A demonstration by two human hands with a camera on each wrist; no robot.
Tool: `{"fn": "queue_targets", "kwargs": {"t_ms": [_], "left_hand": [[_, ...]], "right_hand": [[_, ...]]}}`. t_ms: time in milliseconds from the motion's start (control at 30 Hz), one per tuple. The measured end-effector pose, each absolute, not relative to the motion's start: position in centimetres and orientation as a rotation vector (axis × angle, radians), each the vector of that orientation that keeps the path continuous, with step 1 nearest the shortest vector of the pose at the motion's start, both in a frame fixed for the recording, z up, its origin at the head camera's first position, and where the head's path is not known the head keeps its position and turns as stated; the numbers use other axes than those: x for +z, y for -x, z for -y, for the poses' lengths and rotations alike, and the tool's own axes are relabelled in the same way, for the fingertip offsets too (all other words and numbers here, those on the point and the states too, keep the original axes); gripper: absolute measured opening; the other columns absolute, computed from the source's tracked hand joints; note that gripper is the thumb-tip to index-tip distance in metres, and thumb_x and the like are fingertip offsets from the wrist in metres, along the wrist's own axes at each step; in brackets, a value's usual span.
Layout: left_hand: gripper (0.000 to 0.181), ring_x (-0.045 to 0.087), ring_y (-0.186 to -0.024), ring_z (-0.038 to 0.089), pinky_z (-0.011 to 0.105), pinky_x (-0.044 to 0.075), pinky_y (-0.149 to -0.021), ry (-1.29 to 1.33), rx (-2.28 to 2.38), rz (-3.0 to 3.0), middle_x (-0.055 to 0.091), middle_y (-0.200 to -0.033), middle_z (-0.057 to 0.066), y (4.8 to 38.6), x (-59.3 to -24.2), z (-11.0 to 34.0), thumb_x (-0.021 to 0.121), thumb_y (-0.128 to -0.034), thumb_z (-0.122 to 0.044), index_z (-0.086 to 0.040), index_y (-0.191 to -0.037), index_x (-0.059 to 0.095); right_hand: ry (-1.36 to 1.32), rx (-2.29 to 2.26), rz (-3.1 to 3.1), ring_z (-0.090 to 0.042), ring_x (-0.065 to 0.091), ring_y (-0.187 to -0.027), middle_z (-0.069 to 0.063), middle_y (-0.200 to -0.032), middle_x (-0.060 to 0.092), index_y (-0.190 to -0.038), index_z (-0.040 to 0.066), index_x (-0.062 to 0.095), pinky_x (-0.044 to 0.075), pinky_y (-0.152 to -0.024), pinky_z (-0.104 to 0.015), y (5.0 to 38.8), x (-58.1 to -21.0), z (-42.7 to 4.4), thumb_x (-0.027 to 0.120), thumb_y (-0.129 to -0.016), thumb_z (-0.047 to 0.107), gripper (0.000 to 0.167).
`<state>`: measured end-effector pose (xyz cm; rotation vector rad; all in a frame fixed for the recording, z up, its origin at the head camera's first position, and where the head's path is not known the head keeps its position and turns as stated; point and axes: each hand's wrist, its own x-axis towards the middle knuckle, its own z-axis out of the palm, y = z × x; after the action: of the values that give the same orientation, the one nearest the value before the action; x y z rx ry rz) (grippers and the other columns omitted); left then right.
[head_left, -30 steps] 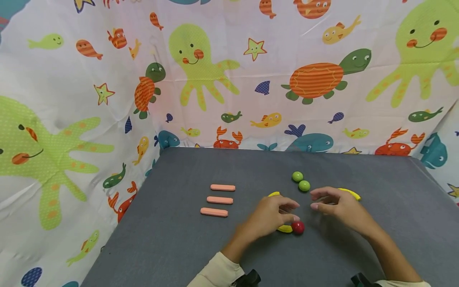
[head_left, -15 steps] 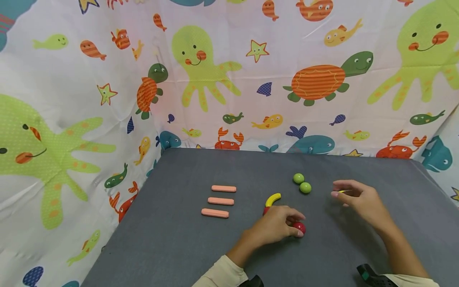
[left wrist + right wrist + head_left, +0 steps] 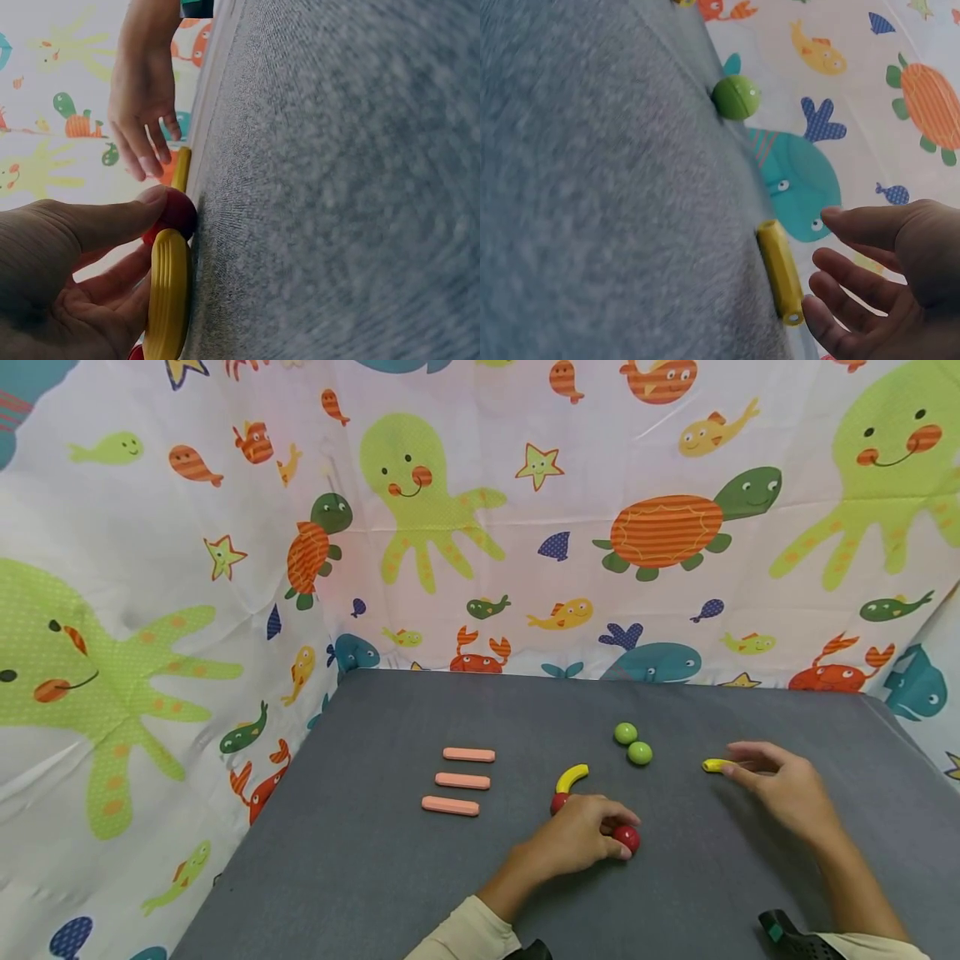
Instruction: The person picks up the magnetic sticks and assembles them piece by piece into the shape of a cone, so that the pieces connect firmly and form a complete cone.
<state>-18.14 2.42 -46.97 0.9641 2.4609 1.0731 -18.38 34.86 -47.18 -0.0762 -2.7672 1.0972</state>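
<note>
My left hand (image 3: 577,837) pinches a red ball (image 3: 627,838) on the grey table, with the thumb on one side and fingers on the other. Beside this ball, in the left wrist view, lies a ridged yellow curved piece (image 3: 169,292), which the hand hides from the head view. My right hand (image 3: 783,789) hovers with loosely bent fingers around a yellow banana-like piece (image 3: 716,766). This piece (image 3: 781,271) shows a hole at its end in the right wrist view, and thumb and fingers hold nothing there.
Behind the left hand lie another yellow curved piece (image 3: 572,777) and a partly covered red ball (image 3: 558,803). Two green balls (image 3: 632,743) sit farther back. Several pink sticks (image 3: 462,781) lie in a row to the left. A sea-animal cloth (image 3: 465,510) hangs behind the table (image 3: 337,860).
My right hand has moved right, away from the left hand, over to the yellow piece. The left hand has shifted slightly right and nearer and now grips the red ball.
</note>
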Motion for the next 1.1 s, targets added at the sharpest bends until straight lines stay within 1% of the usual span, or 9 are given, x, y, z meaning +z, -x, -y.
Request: {"fn": "queue_targets", "kwargs": {"t_ms": [100,167,267,367,633,767,900,1000,1100], "left_hand": [[0.036,0.062,-0.095,-0.007,0.012,0.05,-0.083,-0.966,1.076,-2.453,0.074,-0.113,-0.01,18.2,-47.1,-2.4,0.086,-0.0906,-0.015,-0.014,-0.126,0.078],[0.036,0.062,-0.095,-0.007,0.012,0.05,-0.083,-0.963,1.077,-2.445,0.073,-0.113,-0.01,18.2,-47.2,-2.4,0.086,-0.0909,-0.015,-0.014,-0.126,0.078],[0.035,0.062,-0.094,-0.007,0.012,0.05,-0.083,-0.955,1.076,-2.435,0.073,-0.113,-0.01,18.3,-47.2,-2.5,0.085,-0.0911,-0.014,-0.014,-0.126,0.078],[0.035,0.062,-0.094,-0.007,0.012,0.05,-0.082,-0.946,1.078,-2.438,0.073,-0.113,-0.01,18.3,-47.3,-2.5,0.086,-0.0907,-0.015,-0.014,-0.125,0.078],[0.035,0.063,-0.093,-0.008,0.011,0.05,-0.081,-0.947,1.091,-2.461,0.074,-0.112,-0.009,18.3,-47.3,-2.6,0.087,-0.0889,-0.016,-0.013,-0.123,0.079],[0.035,0.064,-0.092,-0.008,0.011,0.051,-0.081,-0.934,1.102,-2.457,0.074,-0.112,-0.01,18.3,-47.4,-2.6,0.088,-0.0886,-0.016,-0.013,-0.123,0.079],[0.035,0.064,-0.092,-0.008,0.011,0.05,-0.08,-0.941,1.098,-2.459,0.073,-0.111,-0.01,18.3,-47.4,-2.6,0.088,-0.0886,-0.016,-0.013,-0.122,0.079],[0.034,0.063,-0.092,-0.008,0.011,0.05,-0.08,-0.948,1.089,-2.463,0.073,-0.11,-0.01,18.3,-47.4,-2.5,0.088,-0.0888,-0.016,-0.013,-0.122,0.079],[0.035,0.063,-0.091,-0.008,0.011,0.05,-0.08,-0.952,1.085,-2.466,0.073,-0.11,-0.01,18.3,-47.4,-2.5,0.088,-0.089,-0.016,-0.013,-0.122,0.079]], "right_hand": [[0.108,1.049,2.781,0.006,0.054,-0.095,-0.023,-0.123,0.072,-0.135,0.002,0.068,0.043,-0.072,-0.024,18.5,-47.5,-35.0,0.073,-0.102,0.038,0.049],[0.128,1.035,2.787,-0.011,0.061,-0.102,-0.025,-0.124,0.071,-0.135,0.0,0.068,0.042,-0.075,-0.03,18.5,-47.6,-35.0,0.073,-0.102,0.038,0.05],[0.145,1.031,2.798,-0.036,0.062,-0.112,-0.028,-0.126,0.07,-0.136,-0.001,0.066,0.041,-0.079,-0.038,18.6,-47.8,-35.0,0.072,-0.103,0.038,0.051],[0.14,1.022,2.81,-0.045,0.061,-0.116,-0.029,-0.127,0.069,-0.136,-0.001,0.066,0.041,-0.08,-0.042,18.7,-47.9,-35.2,0.072,-0.103,0.037,0.051],[0.101,0.988,2.838,-0.043,0.063,-0.112,-0.028,-0.124,0.071,-0.134,0.0,0.068,0.041,-0.077,-0.038,18.7,-48.0,-35.3,0.073,-0.102,0.034,0.047],[0.086,0.955,2.836,-0.026,0.066,-0.095,-0.022,-0.113,0.074,-0.129,-0.002,0.07,0.045,-0.068,-0.029,18.8,-48.1,-35.2,0.077,-0.1,0.027,0.042],[0.054,0.946,2.829,-0.006,0.059,-0.078,-0.015,-0.102,0.074,-0.126,-0.003,0.071,0.045,-0.06,-0.025,18.8,-48.3,-35.1,0.077,-0.098,0.014,0.034],[0.025,0.952,2.829,-0.001,0.057,-0.074,-0.013,-0.099,0.074,-0.125,-0.003,0.071,0.046,-0.058,-0.026,18.7,-48.4,-35.1,0.075,-0.097,0.007,0.031],[0.023,0.963,2.849,-0.004,0.059,-0.077,-0.017,-0.103,0.075,-0.126,-0.004,0.071,0.047,-0.058,-0.025,18.8,-48.3,-35.0,0.074,-0.097,0.005,0.031]]}}
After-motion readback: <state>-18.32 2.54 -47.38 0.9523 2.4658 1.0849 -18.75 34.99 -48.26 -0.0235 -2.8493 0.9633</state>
